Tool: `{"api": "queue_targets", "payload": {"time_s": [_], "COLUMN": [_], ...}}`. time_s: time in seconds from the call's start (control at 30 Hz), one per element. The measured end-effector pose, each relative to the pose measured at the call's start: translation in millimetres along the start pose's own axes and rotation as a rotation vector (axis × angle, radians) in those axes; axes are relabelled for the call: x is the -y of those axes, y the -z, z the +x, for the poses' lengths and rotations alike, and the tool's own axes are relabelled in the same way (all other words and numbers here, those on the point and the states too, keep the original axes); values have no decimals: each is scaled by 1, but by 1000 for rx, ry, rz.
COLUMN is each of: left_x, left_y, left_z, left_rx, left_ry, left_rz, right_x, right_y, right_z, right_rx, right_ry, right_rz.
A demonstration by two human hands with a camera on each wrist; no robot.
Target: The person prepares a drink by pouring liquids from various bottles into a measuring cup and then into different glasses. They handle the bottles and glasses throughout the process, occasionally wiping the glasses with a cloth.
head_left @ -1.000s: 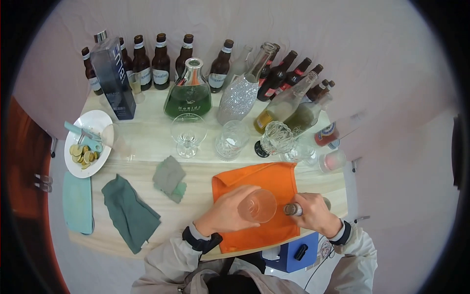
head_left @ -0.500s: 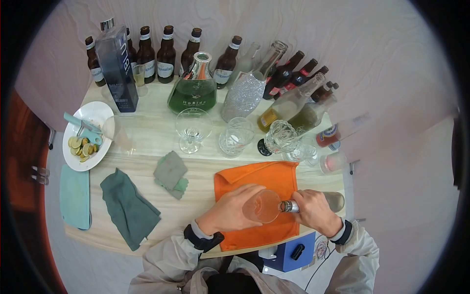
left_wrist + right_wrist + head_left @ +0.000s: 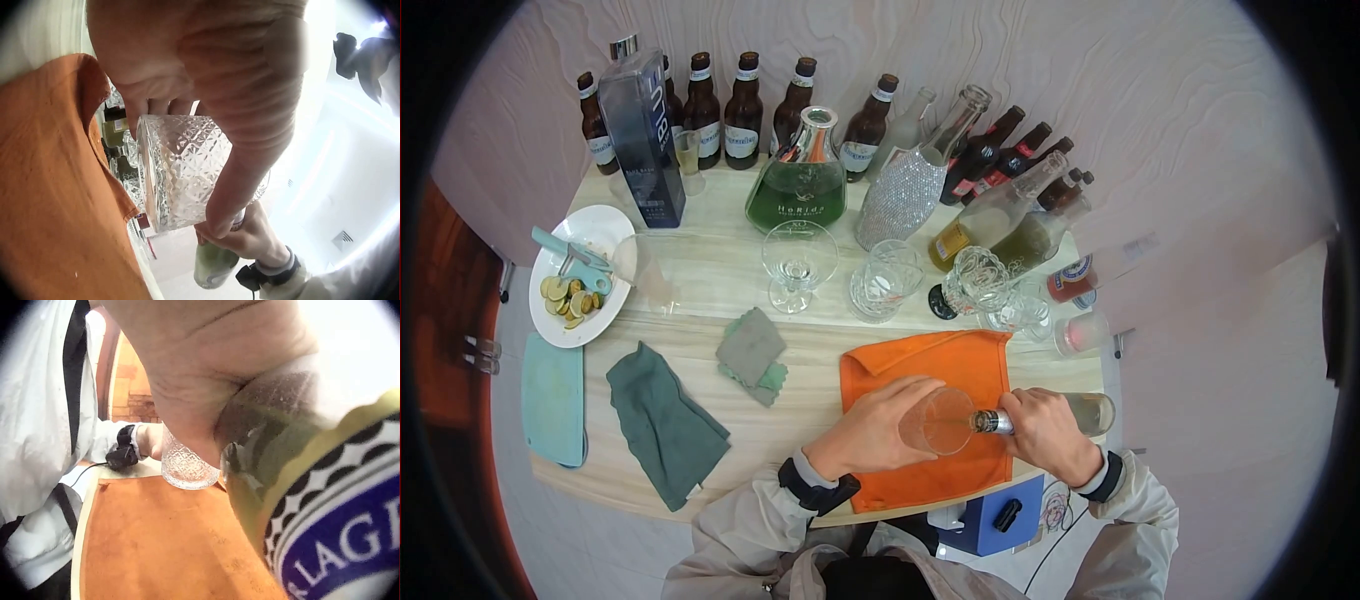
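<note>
My left hand point(image 3: 870, 428) grips a clear cut-glass tumbler point(image 3: 937, 420), its diamond pattern plain in the left wrist view. Thumb and fingers wrap the tumbler's sides above an orange cloth point(image 3: 900, 352). With my right hand point(image 3: 1048, 432) I hold a greenish see-through beer bottle point(image 3: 1092, 412) round its upper part. The bottle lies tilted almost level, its mouth right at the tumbler's rim and its base out to the right. A blue, white and black label point(image 3: 350, 550) with the letters "LAG" shows in the right wrist view.
Several brown bottles point(image 3: 742, 120) line the back, near a green decanter point(image 3: 800, 195) and a sparkly bottle point(image 3: 900, 200). Stemmed and cut glasses point(image 3: 884, 285) stand beyond the cloth. Leftward lie a grey cloth point(image 3: 750, 345), a dark green cloth point(image 3: 662, 425) and a plate point(image 3: 605, 232) with lime slices.
My right hand has tipped the bottle and brought its mouth leftward to the tumbler's rim; its base has swung out to the right. The left hand keeps hold of the tumbler, nearly still.
</note>
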State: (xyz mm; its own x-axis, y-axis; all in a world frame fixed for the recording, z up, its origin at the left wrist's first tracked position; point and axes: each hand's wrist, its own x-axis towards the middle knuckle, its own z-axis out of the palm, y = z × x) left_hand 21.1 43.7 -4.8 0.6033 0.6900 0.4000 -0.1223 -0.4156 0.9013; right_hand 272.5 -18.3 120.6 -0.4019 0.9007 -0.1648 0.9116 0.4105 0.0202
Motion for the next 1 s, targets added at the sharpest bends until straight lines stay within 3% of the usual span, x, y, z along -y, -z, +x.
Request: {"api": "queue_targets", "payload": {"time_s": [0.37, 0.67, 0.73, 0.83, 0.9, 1.0], "left_x": [-3, -14, -18, -19, -13, -8], "left_y": [7, 9, 11, 17, 15, 14], "left_z": [2, 4, 2, 3, 3, 2], "left_rx": [5, 68, 13, -8, -5, 1], "left_ry": [-5, 68, 107, 94, 109, 149], "left_rz": [-129, -176, -284, -153, -147, -129], "right_x": [3, 7, 3, -16, -35, -83], "right_y": [-5, -8, -8, 0, 21, 45], "right_z": [-2, -12, -17, -33, -42, -58], "right_rx": [-74, -153, -181, -276, -390, -705], "right_ry": [-36, -86, -105, -222, -505, -617], "right_rz": [176, 273, 298, 411, 507, 540]}}
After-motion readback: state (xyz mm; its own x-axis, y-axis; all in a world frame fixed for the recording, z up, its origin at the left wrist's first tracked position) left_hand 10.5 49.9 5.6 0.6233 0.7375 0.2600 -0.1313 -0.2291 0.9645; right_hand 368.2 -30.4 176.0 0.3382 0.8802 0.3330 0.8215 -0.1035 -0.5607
